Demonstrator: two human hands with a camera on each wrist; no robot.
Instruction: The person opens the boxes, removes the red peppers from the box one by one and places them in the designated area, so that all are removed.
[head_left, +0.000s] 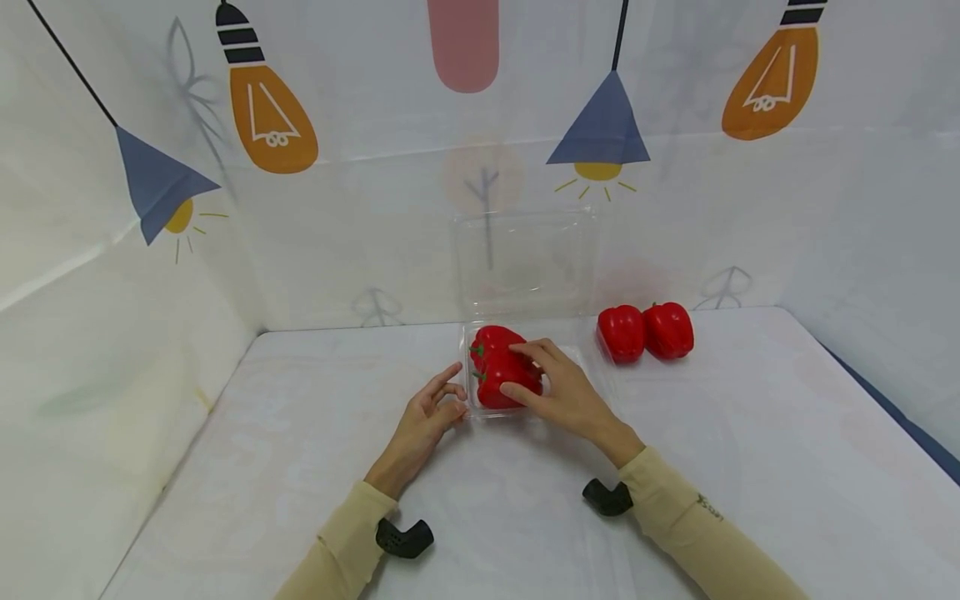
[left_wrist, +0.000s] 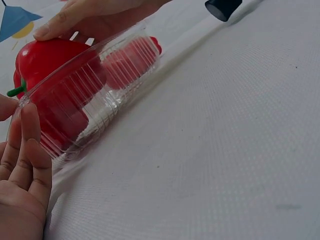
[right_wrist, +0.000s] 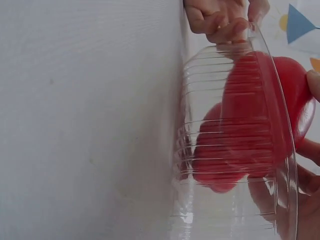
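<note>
A clear plastic clamshell container [head_left: 502, 415] sits on the table with its lid [head_left: 525, 267] raised at the back. Inside lie two red bell peppers, one behind [head_left: 497, 337] and one in front [head_left: 497, 385], their green stems facing left. My right hand [head_left: 562, 392] grips the front pepper from the right, thumb on the near side and fingers over the far side. At the container's near left corner, my left hand [head_left: 423, 425] pinches the rim, also visible in the left wrist view, where the container's ribbed wall [left_wrist: 85, 95] shows the peppers through it.
Two more red bell peppers, a left one [head_left: 622, 333] and a right one [head_left: 669, 331], stand side by side at the table's back right. A printed curtain [head_left: 360, 225] hangs behind the white table [head_left: 300, 433]. Black wrist devices [head_left: 405, 539] stick out near both sleeves.
</note>
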